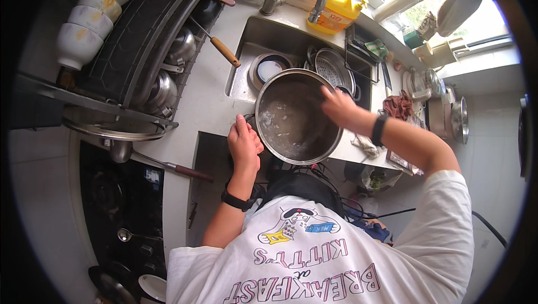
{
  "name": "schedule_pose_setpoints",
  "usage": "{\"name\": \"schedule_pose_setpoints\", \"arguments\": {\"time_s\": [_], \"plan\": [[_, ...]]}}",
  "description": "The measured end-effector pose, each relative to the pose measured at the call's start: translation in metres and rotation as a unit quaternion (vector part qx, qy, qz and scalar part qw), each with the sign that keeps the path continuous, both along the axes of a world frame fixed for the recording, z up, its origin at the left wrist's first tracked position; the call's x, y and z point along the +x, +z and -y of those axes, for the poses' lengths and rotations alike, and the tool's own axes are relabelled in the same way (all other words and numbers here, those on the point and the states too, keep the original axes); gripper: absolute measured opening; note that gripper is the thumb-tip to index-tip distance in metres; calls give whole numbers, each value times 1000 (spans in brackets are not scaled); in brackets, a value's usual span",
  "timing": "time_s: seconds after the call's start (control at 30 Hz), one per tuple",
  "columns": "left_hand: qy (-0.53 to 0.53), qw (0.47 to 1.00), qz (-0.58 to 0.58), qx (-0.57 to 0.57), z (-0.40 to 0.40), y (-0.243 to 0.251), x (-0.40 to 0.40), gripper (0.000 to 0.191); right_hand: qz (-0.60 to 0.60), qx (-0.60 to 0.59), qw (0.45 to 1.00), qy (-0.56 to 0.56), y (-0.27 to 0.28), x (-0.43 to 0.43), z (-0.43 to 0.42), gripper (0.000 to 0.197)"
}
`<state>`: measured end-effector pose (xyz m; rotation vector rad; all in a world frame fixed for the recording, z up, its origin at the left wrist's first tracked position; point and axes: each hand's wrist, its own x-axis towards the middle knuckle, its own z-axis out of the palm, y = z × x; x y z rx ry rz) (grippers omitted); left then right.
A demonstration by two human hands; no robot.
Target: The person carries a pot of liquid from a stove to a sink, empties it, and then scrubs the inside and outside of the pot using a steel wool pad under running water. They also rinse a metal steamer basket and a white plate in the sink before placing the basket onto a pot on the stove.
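Note:
A deep stainless steel pot [290, 129] is tilted towards me at the counter's front edge, partly over the sink [246, 53]. White residue and wet marks show on its inner wall and bottom. My left hand [245, 142] grips the pot's left side handle, thumb up. Over the right rim reaches my right hand [339, 108], its fingers blurred and just inside the pot. Whether those fingers hold anything is hidden. In the sink behind the pot lie a round dark-rimmed dish [271, 68] and a perforated steamer insert [334, 66].
A faucet [273, 1] and a yellow detergent jug [334, 11] stand behind the sink. At left is a dish rack [168, 30] with pots and bowls; a wooden-handled utensil [225, 50] juts from it. A cooktop [122, 203] lies lower left. Cloths [397, 106] lie at right.

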<state>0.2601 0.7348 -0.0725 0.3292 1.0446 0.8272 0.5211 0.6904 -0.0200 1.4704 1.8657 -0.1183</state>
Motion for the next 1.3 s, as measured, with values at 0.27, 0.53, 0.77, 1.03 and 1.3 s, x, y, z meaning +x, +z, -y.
{"name": "schedule_pose_setpoints", "arguments": {"time_s": [0.27, 0.53, 0.77, 1.03, 1.3], "plan": [[-4, 1000, -4, 0, 0, 0, -1, 38, -60, 135, 989, 25, -116, -18, -17, 30], [6, 1000, -7, -8, 0, -6, -2, 38, -465, -123, 847, -224, -91, -98, -47, 29], [5, 1000, 11, -9, -2, -1, 2, 38, -90, 14, 987, -135, -131, -25, -14, 20], [13, 1000, 4, -6, -3, -6, 0, 39, -426, -282, 719, -470, -24, -85, -4, 32], [4, 1000, -6, 6, 0, 3, 1, 39, -41, 145, 985, 88, -40, 3, -38, 20]]}}
